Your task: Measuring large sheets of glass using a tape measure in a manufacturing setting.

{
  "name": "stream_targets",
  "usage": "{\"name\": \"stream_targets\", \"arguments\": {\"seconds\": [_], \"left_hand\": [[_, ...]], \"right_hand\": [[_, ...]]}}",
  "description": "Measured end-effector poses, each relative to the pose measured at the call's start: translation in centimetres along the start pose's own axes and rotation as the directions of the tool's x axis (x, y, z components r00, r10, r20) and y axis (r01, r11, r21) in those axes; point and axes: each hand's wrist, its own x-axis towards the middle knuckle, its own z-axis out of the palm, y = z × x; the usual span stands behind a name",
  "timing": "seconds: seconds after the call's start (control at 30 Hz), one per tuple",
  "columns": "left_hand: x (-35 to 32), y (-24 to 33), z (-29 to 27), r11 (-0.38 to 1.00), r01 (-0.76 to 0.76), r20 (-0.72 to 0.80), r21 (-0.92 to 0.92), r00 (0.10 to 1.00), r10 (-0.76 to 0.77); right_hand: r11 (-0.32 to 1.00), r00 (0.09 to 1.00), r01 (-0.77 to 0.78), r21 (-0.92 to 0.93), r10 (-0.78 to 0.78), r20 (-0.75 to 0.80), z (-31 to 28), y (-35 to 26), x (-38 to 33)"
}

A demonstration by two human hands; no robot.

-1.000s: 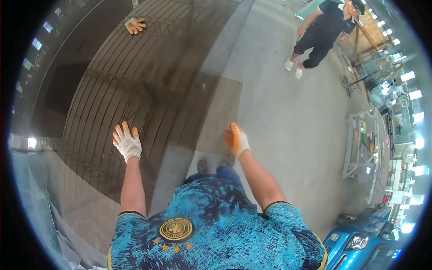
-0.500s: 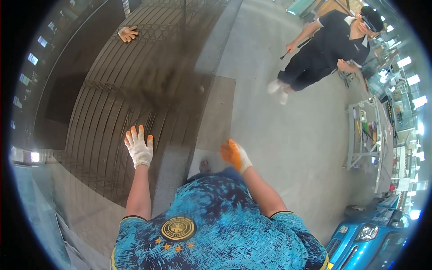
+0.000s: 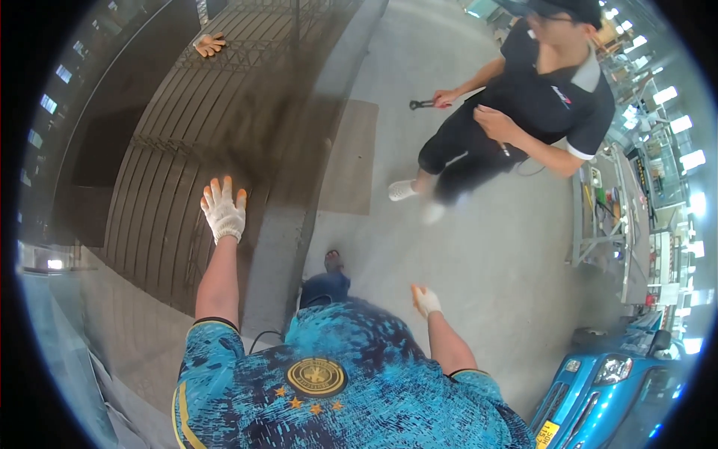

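Note:
My left hand (image 3: 224, 212), in a white knit glove with orange fingertips, reaches forward with fingers spread. It lies over or on the edge of a large dark panel of parallel slats (image 3: 161, 202); whether it presses on it I cannot tell. Lower and to the right, my right hand (image 3: 426, 301), in a similar glove, hangs beside my body over the floor. Its fingers are loosely bent and nothing shows in them. Another person's gloved hand (image 3: 209, 45) rests spread on the far end of the slats.
At the right a person in dark clothes (image 3: 542, 112) stands close, a wrench (image 3: 422, 105) in one hand. Behind are a workbench (image 3: 632, 217) and a blue vehicle (image 3: 598, 382). A grey ledge (image 3: 280, 258) borders the slats; a flat board (image 3: 348, 161) lies on the floor.
The person with the wrench has come nearer, moving left in view. My left hand has shifted slightly forward; my right hand has dropped back and to the right, its fingers less spread.

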Motion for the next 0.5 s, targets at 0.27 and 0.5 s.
{"name": "stream_targets", "arguments": {"seconds": [0.27, 0.5], "left_hand": [[-3.1, 1.1, -0.5, 1.0, -0.01, -0.026, -0.015, 1.0, 0.01], [-3.8, 1.3, -2.3, 1.0, 0.004, 0.056, 0.001, 0.998, -0.004]], "right_hand": [[0.741, 0.97, -0.159, 0.652, 0.24, -0.035, 6.3, 13.4, -14.1], [0.998, 0.982, -0.025, 0.052, 0.034, -0.184, 16.3, 25.8, -24.2]]}}
